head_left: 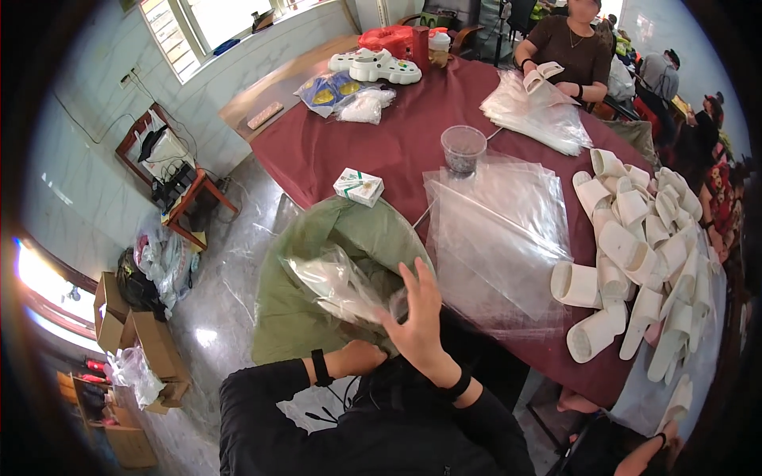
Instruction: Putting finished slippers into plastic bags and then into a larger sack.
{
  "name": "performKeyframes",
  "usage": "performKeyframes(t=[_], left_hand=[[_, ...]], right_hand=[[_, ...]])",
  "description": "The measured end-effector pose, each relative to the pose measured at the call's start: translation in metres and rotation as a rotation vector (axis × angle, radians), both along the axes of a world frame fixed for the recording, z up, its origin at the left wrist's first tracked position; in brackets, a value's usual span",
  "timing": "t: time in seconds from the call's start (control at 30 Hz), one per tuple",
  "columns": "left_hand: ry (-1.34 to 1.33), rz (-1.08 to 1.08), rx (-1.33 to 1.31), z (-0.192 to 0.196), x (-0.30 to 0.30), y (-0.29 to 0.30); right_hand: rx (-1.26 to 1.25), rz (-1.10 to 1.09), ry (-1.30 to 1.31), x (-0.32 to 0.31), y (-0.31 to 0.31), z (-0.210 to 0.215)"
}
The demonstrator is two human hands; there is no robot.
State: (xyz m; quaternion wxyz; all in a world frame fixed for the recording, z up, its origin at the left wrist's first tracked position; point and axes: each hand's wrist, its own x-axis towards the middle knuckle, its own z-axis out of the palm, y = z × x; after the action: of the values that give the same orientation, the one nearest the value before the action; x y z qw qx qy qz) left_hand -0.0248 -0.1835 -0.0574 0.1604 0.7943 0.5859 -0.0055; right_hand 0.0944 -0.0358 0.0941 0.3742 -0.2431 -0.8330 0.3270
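A large green sack (278, 321) gapes open in front of me. A clear plastic bag (337, 282) lies in its mouth; what the bag holds is hard to make out. My right hand (421, 321) is over the sack's right side, fingers spread, its thumb close to the bag; I cannot tell whether they touch. My left hand (359, 358) is closed at the sack's near edge, with its fingertips hidden. To the right of the sack, a stack of flat clear plastic bags (500, 254) covers part of the dark red tablecloth (397, 159).
White slippers (635, 238) are heaped at right. A small white-green box (359, 187) and a clear cup (463, 149) stand beyond the sack. Across the table a person (567, 55) holds a slipper above more bags. Another person's hand (667, 436) is at lower right. Cardboard boxes (155, 349) stand left.
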Motion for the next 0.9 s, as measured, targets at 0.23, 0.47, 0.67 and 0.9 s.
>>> performKeyframes(t=[0.23,0.47,0.67,0.9], left_hand=[[0.047,0.034,-0.364,0.064,-0.002,0.046],[0.109,0.006,-0.333,0.1,-0.012,0.084],[-0.037,-0.122,0.418,0.143,0.018,0.141],[0.018,-0.066,0.58,0.132,0.045,0.176]], right_hand=[[0.081,-0.053,0.18,0.035,0.02,0.026],[0.078,-0.078,0.099,0.057,0.032,0.003],[0.026,-0.248,-0.04,0.096,0.047,-0.02],[0.157,-0.388,-0.293,0.132,0.08,-0.034]])
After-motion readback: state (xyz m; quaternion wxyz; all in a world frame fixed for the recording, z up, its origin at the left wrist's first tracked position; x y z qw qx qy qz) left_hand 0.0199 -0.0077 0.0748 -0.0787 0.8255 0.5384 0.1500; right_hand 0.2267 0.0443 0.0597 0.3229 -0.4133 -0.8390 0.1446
